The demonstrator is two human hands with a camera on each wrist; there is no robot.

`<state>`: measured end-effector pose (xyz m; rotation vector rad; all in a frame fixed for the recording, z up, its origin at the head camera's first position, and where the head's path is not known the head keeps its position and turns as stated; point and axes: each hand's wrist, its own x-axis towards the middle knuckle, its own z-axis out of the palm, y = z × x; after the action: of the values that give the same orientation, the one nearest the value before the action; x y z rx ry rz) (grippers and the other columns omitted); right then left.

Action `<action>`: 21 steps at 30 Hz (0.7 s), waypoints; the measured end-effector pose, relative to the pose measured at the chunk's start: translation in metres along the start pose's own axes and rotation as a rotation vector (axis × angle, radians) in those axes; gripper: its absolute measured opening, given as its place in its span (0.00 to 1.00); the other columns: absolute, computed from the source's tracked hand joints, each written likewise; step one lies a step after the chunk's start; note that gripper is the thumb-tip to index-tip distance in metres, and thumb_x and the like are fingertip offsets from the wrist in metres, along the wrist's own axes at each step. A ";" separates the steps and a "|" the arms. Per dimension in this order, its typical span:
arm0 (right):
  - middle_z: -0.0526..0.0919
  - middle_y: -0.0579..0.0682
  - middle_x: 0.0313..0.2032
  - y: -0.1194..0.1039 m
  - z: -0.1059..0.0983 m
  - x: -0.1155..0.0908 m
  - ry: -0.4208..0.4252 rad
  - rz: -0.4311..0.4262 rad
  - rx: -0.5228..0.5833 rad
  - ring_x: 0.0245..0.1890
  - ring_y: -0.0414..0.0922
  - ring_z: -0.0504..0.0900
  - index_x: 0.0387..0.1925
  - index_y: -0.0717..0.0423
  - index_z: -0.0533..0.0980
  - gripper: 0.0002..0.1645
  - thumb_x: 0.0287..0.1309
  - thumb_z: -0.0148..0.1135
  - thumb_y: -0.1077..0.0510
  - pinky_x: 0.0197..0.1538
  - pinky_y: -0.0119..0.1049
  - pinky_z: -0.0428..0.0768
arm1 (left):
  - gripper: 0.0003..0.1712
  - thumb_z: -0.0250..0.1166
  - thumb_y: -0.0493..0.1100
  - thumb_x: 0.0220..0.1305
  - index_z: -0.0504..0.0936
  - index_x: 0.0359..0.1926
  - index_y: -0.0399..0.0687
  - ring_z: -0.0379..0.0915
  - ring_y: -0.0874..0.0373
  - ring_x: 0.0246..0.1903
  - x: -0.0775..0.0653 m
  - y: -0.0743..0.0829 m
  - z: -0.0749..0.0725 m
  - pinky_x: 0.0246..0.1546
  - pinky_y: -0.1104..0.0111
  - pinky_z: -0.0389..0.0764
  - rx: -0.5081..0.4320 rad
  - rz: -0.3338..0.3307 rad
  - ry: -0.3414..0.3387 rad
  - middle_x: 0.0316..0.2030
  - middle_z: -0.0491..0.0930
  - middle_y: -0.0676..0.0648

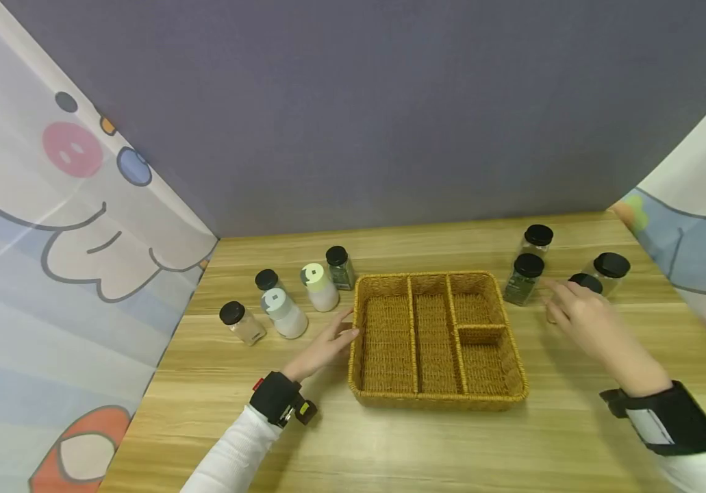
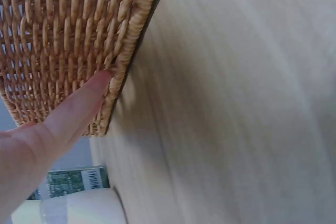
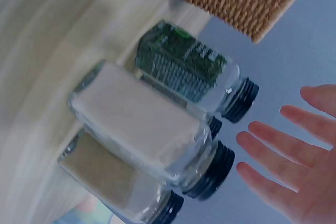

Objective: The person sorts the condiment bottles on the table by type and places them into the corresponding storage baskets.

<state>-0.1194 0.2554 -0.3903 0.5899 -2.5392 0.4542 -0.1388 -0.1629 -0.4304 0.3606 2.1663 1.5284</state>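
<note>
My left hand (image 1: 323, 350) touches the left wall of a divided wicker basket (image 1: 439, 398). In the left wrist view a straight finger (image 2: 73, 109) presses low on the weave. Over on the right, my right hand (image 1: 596, 332) hovers by several black-lidded glass jars. Its fingers (image 3: 286, 142) are spread beside the lids, holding nothing. Closest to them in the right wrist view are a jar of pale powder (image 3: 139, 121), a jar of brownish powder (image 3: 113, 174) and a jar of green herbs (image 3: 181, 66). In the head view the hand partly hides one jar (image 1: 585, 281).
Left of the basket stand two white bottles (image 1: 323, 294), a herb jar (image 1: 342, 272), a beige-filled jar (image 1: 246, 327) and a partly hidden black-lidded jar (image 1: 266, 279). Another jar (image 1: 536, 241) stands at the back right. A grey wall (image 1: 389, 137) bounds the wooden table (image 1: 426, 452).
</note>
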 end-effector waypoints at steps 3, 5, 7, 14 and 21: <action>0.76 0.67 0.35 0.005 -0.006 0.004 0.010 -0.009 -0.022 0.33 0.61 0.75 0.45 0.73 0.71 0.17 0.52 0.56 0.68 0.34 0.54 0.74 | 0.36 0.49 0.49 0.65 0.43 0.68 0.46 0.60 0.39 0.56 0.002 -0.007 0.000 0.47 0.54 0.74 -0.027 -0.005 -0.001 0.59 0.56 0.30; 0.76 0.67 0.34 0.009 -0.009 0.006 0.024 -0.012 -0.044 0.33 0.62 0.75 0.44 0.73 0.71 0.17 0.51 0.57 0.68 0.32 0.54 0.74 | 0.36 0.49 0.48 0.65 0.43 0.68 0.45 0.58 0.38 0.57 0.001 -0.004 0.000 0.48 0.52 0.72 -0.046 -0.015 -0.005 0.60 0.55 0.30; 0.76 0.67 0.34 0.014 -0.011 0.007 0.020 -0.002 -0.063 0.32 0.62 0.75 0.44 0.73 0.71 0.18 0.50 0.59 0.68 0.31 0.54 0.73 | 0.36 0.49 0.47 0.66 0.41 0.68 0.43 0.56 0.38 0.57 -0.002 0.003 0.000 0.50 0.51 0.71 -0.060 -0.028 -0.014 0.60 0.54 0.29; 0.74 0.69 0.36 0.032 -0.015 0.007 -0.075 0.088 -0.081 0.35 0.65 0.72 0.45 0.71 0.71 0.22 0.45 0.62 0.69 0.32 0.57 0.72 | 0.35 0.46 0.43 0.67 0.38 0.68 0.43 0.54 0.37 0.59 -0.007 0.015 0.001 0.51 0.50 0.69 -0.136 -0.051 -0.052 0.61 0.50 0.28; 0.69 0.73 0.42 0.043 -0.013 0.003 -0.167 0.166 -0.057 0.39 0.69 0.69 0.49 0.69 0.68 0.22 0.52 0.59 0.63 0.33 0.61 0.70 | 0.35 0.48 0.46 0.66 0.41 0.68 0.49 0.54 0.38 0.59 0.000 -0.004 0.001 0.52 0.50 0.68 -0.204 -0.056 -0.042 0.62 0.50 0.30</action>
<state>-0.1373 0.2961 -0.3872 0.4136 -2.7643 0.4033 -0.1381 -0.1639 -0.4345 0.2598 1.9503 1.6761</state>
